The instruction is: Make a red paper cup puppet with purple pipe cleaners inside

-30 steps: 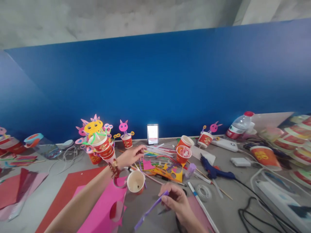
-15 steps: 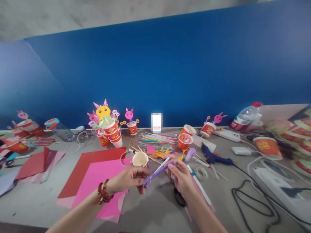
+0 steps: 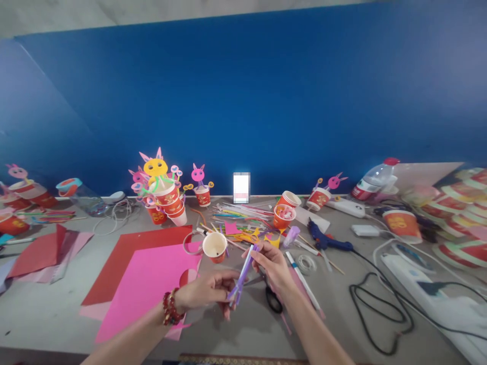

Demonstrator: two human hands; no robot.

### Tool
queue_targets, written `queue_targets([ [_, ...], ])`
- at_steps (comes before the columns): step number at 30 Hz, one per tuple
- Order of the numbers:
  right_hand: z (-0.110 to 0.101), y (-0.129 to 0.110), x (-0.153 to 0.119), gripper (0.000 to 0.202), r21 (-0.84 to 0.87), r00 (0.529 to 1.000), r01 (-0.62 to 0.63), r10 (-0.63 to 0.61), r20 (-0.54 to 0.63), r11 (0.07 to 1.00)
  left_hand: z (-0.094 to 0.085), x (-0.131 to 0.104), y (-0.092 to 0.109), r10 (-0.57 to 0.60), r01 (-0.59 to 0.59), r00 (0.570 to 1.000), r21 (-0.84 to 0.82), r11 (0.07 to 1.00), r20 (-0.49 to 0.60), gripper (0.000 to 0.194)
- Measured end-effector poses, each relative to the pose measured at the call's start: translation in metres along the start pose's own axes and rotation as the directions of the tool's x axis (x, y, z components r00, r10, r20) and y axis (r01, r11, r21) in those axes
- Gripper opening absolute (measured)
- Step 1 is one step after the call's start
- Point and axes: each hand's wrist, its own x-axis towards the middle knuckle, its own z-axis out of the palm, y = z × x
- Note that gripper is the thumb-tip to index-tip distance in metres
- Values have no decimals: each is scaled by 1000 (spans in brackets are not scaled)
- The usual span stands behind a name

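My left hand point(image 3: 213, 291), with a red bead bracelet at the wrist, pinches the lower end of a bundle of thin purple and whitish strips point(image 3: 243, 274). The upper end is gripped between the thumb and fingers of my right hand point(image 3: 272, 263). The bundle slants up to the right above the table, its lower end splayed; I cannot tell whether the strips are paper or straws. Just beyond my hands stands an open paper cup point(image 3: 215, 247) with small dark bits inside. Black-handled scissors point(image 3: 273, 299) lie beside my right wrist, partly hidden.
Pink point(image 3: 152, 284) and red sheets point(image 3: 102, 274) lie to the left. Paper cups with rabbit-like faces point(image 3: 163, 192) stand at the back. Scraps and straws point(image 3: 243, 213) are scattered mid-table. A blue glue gun point(image 3: 327, 238), its black cable point(image 3: 380, 314) and a power strip point(image 3: 422, 299) occupy the right.
Both hands have turned the strips steeper, and the pale and purple strips now lie closer together. The left hand has dropped slightly. The view has shifted a little.
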Motion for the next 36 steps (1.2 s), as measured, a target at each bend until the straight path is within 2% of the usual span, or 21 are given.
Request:
queue_targets([
  [5, 0, 5, 2, 32, -28, 1000, -20, 20, -3, 999, 4, 7, -15, -11, 12, 1000, -68, 998, 14, 49],
  [9, 0, 6, 4, 34, -63, 999, -40, 41, 6, 997, 4, 10, -22, -20, 22, 1000, -90, 996, 19, 41],
  [13, 0, 5, 5, 36, -115, 998, -53, 57, 27, 992, 8, 11, -20, -40, 40, 999, -67, 997, 11, 27],
  [16, 0, 5, 6, 36, -160, 998, -44, 51, 35, 986, 11, 12, -16, -31, 29, 998, -33, 999, -52, 20],
  [22, 1, 11, 6, 34, -246, 998, -23, 38, 56, 969, 9, 31, -21, 86, -77, 952, 44, 996, -293, 35],
  [31, -1, 17, 8, 36, -353, 999, -2, 17, 40, 936, 16, 48, -45, 86, -114, 925, -56, 992, -370, 56],
  [36, 2, 20, 7, 35, -398, 998, 15, 9, 59, 917, 15, 49, -52, 148, -178, 880, -25, 984, -450, 54],
])
